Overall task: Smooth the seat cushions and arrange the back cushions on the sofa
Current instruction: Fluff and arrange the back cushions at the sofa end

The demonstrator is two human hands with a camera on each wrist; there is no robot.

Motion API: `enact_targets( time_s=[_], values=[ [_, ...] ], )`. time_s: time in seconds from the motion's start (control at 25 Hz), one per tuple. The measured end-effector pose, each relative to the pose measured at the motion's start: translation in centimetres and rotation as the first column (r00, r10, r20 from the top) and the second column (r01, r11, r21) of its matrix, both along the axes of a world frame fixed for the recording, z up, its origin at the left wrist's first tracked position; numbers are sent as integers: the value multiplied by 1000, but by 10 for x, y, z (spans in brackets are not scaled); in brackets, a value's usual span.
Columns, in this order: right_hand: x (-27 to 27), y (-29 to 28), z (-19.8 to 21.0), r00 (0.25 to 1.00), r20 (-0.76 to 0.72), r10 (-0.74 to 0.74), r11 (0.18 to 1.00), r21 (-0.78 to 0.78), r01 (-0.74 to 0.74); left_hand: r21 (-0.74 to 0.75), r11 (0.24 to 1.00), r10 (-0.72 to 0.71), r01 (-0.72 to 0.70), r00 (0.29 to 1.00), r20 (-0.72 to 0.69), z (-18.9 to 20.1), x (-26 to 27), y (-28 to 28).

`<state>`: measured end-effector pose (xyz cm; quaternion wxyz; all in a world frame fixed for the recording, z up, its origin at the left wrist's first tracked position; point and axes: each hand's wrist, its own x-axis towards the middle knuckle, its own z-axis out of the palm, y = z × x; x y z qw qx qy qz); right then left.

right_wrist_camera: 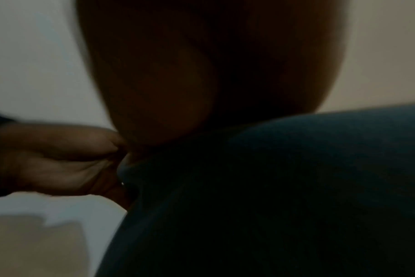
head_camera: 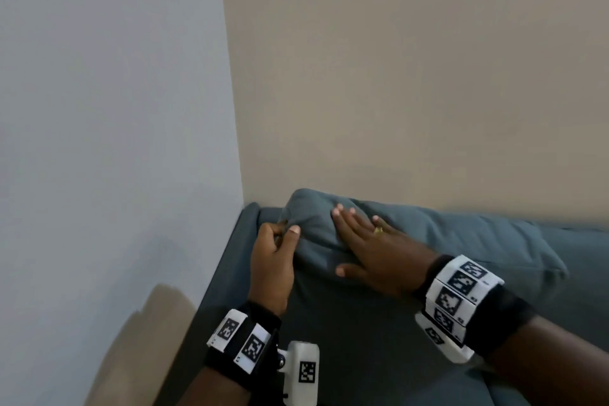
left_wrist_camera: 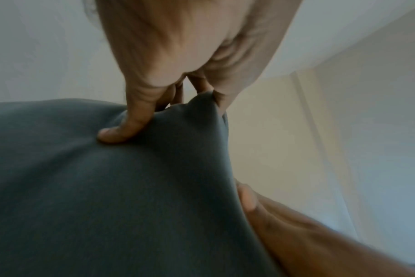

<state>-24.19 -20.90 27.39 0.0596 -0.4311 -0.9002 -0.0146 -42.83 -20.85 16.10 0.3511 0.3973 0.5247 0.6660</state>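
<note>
A teal back cushion leans along the back of the dark teal sofa, its left end in the corner by the walls. My left hand pinches the cushion's left corner between thumb and curled fingers. My right hand lies flat on the cushion's front with fingers straight and spread, a gold ring on one finger. In the left wrist view the thumb presses into the fabric. The right wrist view is dark; it shows the cushion and my left hand at its edge.
A pale grey wall stands on the left and a beige wall behind the sofa. The sofa's left armrest runs along the grey wall. A beige patch shows at lower left.
</note>
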Motion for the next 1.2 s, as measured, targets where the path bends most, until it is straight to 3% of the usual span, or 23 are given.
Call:
enact_targets(
  time_s=[0.04,0.08,0.12,0.16,0.28,0.32,0.4,0.44,0.52,0.56,0.6,0.68,0.72,0.8,0.84,0.92,0.96,1.0,1.04,1.08,1.12,1.16,1.2],
  values=[
    [4,-4,3,996,-64,-57,998,-38,55,-9,1000,4,-4,1000,0,2,1,0],
    [13,3,8,962,-268,-52,997,46,67,-6,1000,28,-28,1000,10,6,3,2],
    [24,0,13,880,-475,-23,994,83,70,-4,998,62,-62,998,7,9,6,4],
    [31,0,11,836,-544,-74,986,88,144,2,997,76,-76,997,-9,12,10,7],
    [37,2,-11,997,-66,-38,996,79,43,30,990,138,-137,989,-46,18,23,6],
    [40,1,-9,996,-64,-55,997,50,59,25,988,151,-150,987,-62,18,23,7],
    [54,7,9,900,-428,-78,997,-60,58,30,981,194,-193,980,-39,21,29,11],
    [64,8,10,859,-503,-96,992,20,123,30,979,203,-203,979,-13,22,30,13],
    [76,16,-2,962,-264,-74,989,107,106,17,981,195,-195,981,13,18,34,14],
    [84,17,-8,987,-120,-105,993,-71,97,1,982,188,-188,982,4,16,36,13],
    [93,20,-8,971,-176,-164,975,-177,132,-15,984,178,-178,984,-13,15,37,14],
    [113,28,0,821,-559,-118,991,-11,135,-25,979,204,-204,979,-12,13,38,15],
    [122,27,2,786,-604,-134,976,58,211,-28,973,227,-227,974,-5,12,37,18],
    [131,28,-21,953,-263,-148,985,45,165,-55,970,238,-236,971,21,14,37,19],
    [137,33,-45,979,-107,-174,985,-29,172,-76,972,224,-222,975,15,16,37,18],
    [142,47,-65,970,-90,-224,974,-58,219,-68,967,238,-246,965,-109,23,39,20],
    [142,48,-66,965,-110,-239,971,-51,234,-23,959,268,-284,928,-260,30,45,16],
    [142,49,-64,961,-114,-252,968,-45,248,53,947,304,-316,835,-458,38,57,12],
    [140,49,-65,960,-116,-254,967,-18,253,162,938,335,-307,682,-650,45,73,6],
    [136,49,-70,963,-99,-252,967,10,255,260,937,340,-233,443,-830,49,94,1],
    [132,52,-75,966,-79,-246,968,28,249,279,954,293,-109,145,-945,48,113,1],
    [131,54,-72,971,-56,-234,972,12,235,203,979,203,8,-100,-974,40,129,5],
    [132,54,-60,980,-41,-195,981,-18,195,95,994,105,50,-233,-967,31,139,10]
  ],
)
